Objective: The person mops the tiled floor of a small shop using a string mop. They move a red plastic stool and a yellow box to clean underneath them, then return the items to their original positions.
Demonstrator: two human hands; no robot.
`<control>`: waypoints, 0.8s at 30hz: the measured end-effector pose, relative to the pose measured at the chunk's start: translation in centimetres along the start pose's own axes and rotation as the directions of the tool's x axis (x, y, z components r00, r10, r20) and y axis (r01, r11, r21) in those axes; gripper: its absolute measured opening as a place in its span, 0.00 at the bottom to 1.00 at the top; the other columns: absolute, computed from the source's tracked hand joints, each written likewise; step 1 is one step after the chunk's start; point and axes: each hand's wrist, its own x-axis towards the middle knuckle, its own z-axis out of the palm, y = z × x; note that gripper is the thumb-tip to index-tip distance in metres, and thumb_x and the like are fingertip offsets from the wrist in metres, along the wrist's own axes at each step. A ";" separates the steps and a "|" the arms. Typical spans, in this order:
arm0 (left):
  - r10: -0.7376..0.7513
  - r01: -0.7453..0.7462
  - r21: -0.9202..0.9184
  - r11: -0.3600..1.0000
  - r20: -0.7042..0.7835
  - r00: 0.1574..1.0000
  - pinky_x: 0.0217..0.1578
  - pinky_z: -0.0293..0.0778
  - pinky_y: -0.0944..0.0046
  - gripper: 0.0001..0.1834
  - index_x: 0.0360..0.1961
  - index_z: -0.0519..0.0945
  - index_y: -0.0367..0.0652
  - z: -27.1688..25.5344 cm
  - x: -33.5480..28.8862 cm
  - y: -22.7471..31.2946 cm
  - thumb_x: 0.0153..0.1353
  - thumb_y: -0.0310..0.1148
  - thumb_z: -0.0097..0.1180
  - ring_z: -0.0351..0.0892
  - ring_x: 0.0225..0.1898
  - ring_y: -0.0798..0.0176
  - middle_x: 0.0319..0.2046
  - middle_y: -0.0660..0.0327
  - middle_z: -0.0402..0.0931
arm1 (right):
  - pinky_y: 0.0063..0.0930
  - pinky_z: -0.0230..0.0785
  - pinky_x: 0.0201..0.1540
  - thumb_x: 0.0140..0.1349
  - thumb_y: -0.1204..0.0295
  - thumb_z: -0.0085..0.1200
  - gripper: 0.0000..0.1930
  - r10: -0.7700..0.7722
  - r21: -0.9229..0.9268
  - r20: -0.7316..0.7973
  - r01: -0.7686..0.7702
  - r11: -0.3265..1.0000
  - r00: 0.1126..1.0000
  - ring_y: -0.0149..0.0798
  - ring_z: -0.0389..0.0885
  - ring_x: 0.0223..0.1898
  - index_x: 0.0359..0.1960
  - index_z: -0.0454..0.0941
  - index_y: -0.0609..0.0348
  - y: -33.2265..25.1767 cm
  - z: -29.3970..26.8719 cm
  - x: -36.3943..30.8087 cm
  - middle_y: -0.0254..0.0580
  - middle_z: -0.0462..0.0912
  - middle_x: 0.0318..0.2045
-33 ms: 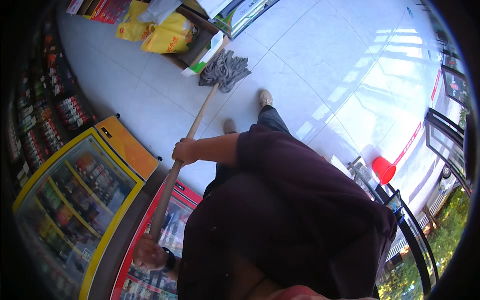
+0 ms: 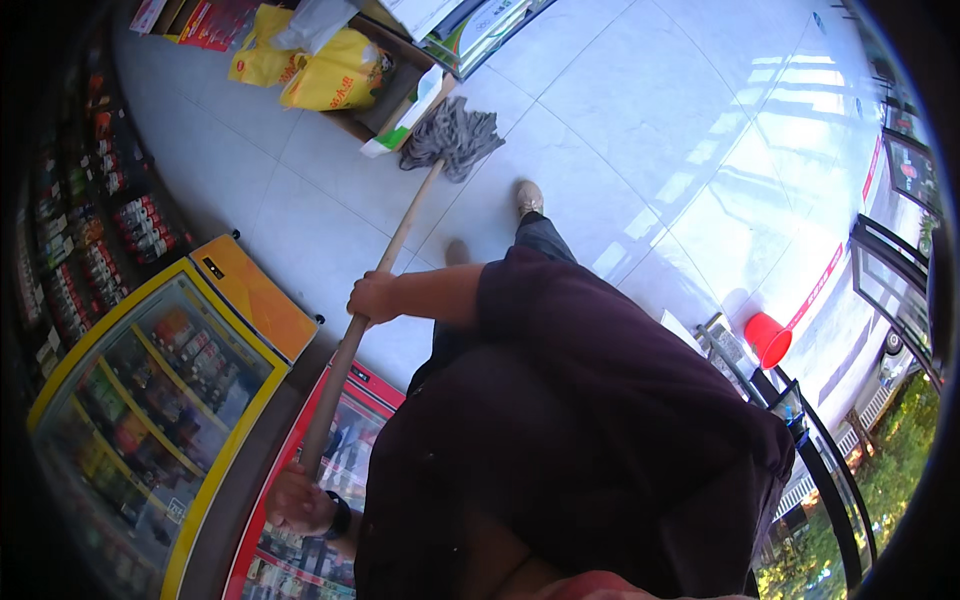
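A mop with a long wooden handle (image 2: 398, 240) slants across the view. Its grey cloth-strip head (image 2: 452, 138) rests on the tiled floor, close against the corner of an open cardboard box (image 2: 408, 88). Partway down the shaft, my right hand (image 2: 374, 298) is wrapped round the handle. My left hand (image 2: 302, 500), with a black band on its wrist, grips the handle's upper end at the lower left. Both hands are closed on the wood.
Yellow bags (image 2: 335, 75) lie in the box. On the left stand a yellow-framed glass-topped freezer (image 2: 232, 410), a red-framed one (image 2: 272, 485) and drink shelves (image 2: 100, 235). A red bucket (image 2: 767, 340) is at the right by the glass doors. My shoe (image 2: 529, 196) is near the mop head.
The mop head and my right hand have shifted very slightly to the right. Both hands keep their grip on the handle.
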 end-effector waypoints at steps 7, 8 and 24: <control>0.148 -0.229 0.194 0.954 0.357 0.922 0.23 0.70 0.62 0.16 0.16 0.69 0.41 12.2 4.6 -6.6 0.62 0.31 0.41 0.63 0.14 0.66 0.12 0.61 0.66 | 0.39 0.73 0.43 0.47 0.63 0.60 0.08 0.206 -0.143 -0.337 -0.267 0.953 0.919 0.45 0.80 0.39 0.30 0.80 0.46 14.5 -7.5 -8.7 0.38 0.81 0.30; 0.136 -0.240 0.206 0.949 0.420 0.897 0.22 0.70 0.63 0.15 0.17 0.71 0.39 14.8 5.5 -7.4 0.61 0.30 0.42 0.65 0.14 0.66 0.14 0.59 0.69 | 0.40 0.72 0.42 0.46 0.65 0.60 0.07 0.220 -0.129 -0.417 -0.297 0.946 0.882 0.46 0.79 0.38 0.27 0.78 0.48 17.2 -8.8 -10.2 0.39 0.80 0.28; 0.226 0.037 -0.273 0.961 0.859 0.460 0.19 0.66 0.68 0.13 0.14 0.67 0.34 48.5 10.0 -9.1 0.51 0.18 0.55 0.71 0.17 0.65 0.13 0.58 0.67 | 0.39 0.66 0.49 0.50 0.66 0.60 0.07 0.651 0.292 -0.732 -0.771 0.566 0.200 0.47 0.75 0.43 0.26 0.77 0.54 31.3 -15.7 -39.6 0.41 0.78 0.32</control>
